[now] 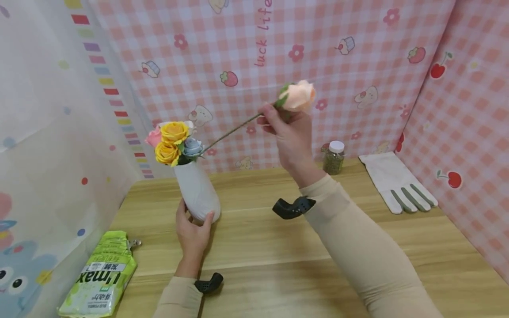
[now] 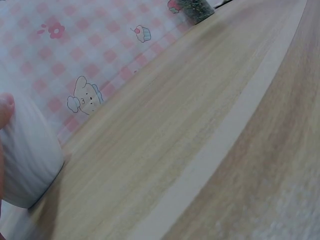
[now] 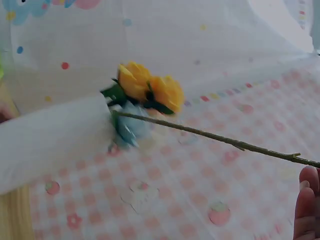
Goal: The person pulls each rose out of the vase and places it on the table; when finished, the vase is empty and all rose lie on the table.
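A white vase [image 1: 196, 190] stands on the wooden table, holding yellow roses [image 1: 175, 132], a pink rose [image 1: 153, 137] and a blue rose [image 1: 193, 147]. My left hand [image 1: 194, 232] grips the vase low down, thumb on its near right side. Up to the right, my right hand [image 1: 292, 137] pinches the stem of a pale peach rose [image 1: 298, 96] just below its bloom. The rose's stem [image 3: 225, 140] slants down left, its lower end at the flowers by the vase mouth; whether it is inside cannot be told.
A green bag [image 1: 99, 278] with a metal clip lies at the table's left edge. Toward the back right are a white-lidded jar [image 1: 334, 158] and a white and grey glove [image 1: 397, 182]. Checked cloth walls [image 1: 246, 44] enclose the wooden table [image 1: 254, 247].
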{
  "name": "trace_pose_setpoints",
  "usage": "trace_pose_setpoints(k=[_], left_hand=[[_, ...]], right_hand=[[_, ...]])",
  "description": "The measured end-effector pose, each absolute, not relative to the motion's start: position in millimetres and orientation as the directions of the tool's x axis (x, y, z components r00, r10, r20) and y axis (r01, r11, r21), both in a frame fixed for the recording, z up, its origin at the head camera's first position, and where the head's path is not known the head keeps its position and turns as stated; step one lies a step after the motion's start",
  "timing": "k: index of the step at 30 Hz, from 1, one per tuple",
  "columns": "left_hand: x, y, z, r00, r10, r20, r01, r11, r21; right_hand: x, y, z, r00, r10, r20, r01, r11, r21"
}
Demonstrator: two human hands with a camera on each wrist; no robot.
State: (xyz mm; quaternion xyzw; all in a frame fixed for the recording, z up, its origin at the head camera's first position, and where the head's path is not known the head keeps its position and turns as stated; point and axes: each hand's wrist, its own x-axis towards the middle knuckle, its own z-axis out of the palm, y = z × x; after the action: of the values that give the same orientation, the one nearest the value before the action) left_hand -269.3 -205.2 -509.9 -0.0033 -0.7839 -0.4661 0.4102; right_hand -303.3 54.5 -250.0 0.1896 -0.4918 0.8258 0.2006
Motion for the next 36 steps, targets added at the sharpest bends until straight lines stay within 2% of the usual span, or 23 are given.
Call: trace_pose_setpoints(k=[5,10,17,25,30,36], left_hand=[[-269.0,-203.7,-508.5,-0.674,-0.369,0.640,0.387,0.561,0.732],[-270.5,-203.0,-508.2,-0.665,-0.354,0.658,0.412,0.561,0.718],[-273.9,-201.4,-510.1,-0.659,-0.340,0.671,0.430,0.562,0.707],[-274.1,-200.5,-510.6,-0.671,-0.353,0.652,0.408,0.559,0.722],[-273.6,-201.7,-510.9,-0.661,-0.355,0.661,0.409,0.568,0.715],[-270.7,-204.8,-511.7,-0.655,-0.365,0.662,0.409,0.565,0.716]], right_hand=[[-297.6,110.9,-268.6,-0.868,0.240,0.434,-0.495,-0.474,-0.728],[-290.7,165.5,-307.9,-0.881,0.321,0.347,-0.468,-0.492,-0.734],[-271.0,229.3,-360.7,-0.908,0.350,0.232,-0.371,-0.408,-0.834],[-255.2,274.4,-392.5,-0.930,0.347,0.119,-0.225,-0.282,-0.933],[-258.8,286.0,-411.7,-0.946,0.316,0.076,-0.105,-0.076,-0.992],[-267.9,299.8,-438.3,-0.985,0.159,0.068,-0.027,0.246,-0.969]])
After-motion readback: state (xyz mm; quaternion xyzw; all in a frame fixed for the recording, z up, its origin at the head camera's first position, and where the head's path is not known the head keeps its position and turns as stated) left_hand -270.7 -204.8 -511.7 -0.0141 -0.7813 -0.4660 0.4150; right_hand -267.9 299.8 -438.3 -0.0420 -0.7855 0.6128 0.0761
